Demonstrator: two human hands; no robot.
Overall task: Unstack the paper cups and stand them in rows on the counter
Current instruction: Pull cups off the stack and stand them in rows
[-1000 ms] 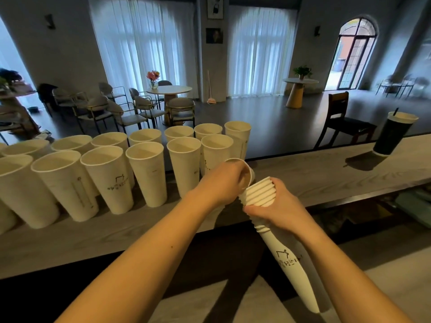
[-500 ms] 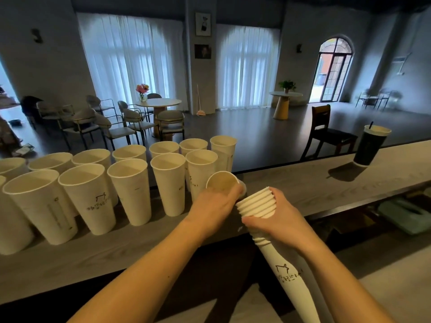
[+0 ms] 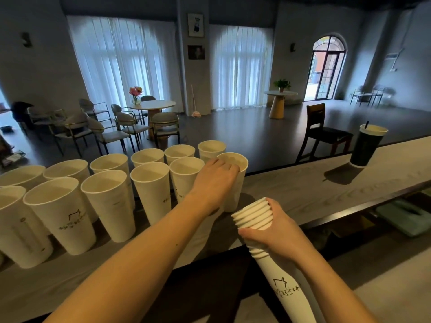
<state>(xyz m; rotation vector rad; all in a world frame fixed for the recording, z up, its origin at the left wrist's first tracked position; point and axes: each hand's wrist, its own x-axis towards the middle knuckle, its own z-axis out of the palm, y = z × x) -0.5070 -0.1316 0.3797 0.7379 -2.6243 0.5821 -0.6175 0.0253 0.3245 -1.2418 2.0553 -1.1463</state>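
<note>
Left hand (image 3: 215,180) at 12 o'clock, fingers (image 3: 229,166) curled over the rim of a single cup (image 3: 235,183) standing at the right end of the near row (image 3: 105,201) on the table (image 3: 303,190). Right hand (image 3: 277,231), fingers clamped around the tilted cup stack (image 3: 279,271), at 5 o'clock. Dark lidded cup (image 3: 366,145) at 2 o'clock.

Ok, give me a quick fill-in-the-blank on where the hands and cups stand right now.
1. The left hand grips a single cup by its ____.
2. The right hand holds the ____ of nested cups.
3. The dark cup with a straw stands to the ____ of the white cups.

Missing words: rim; stack; right
</note>
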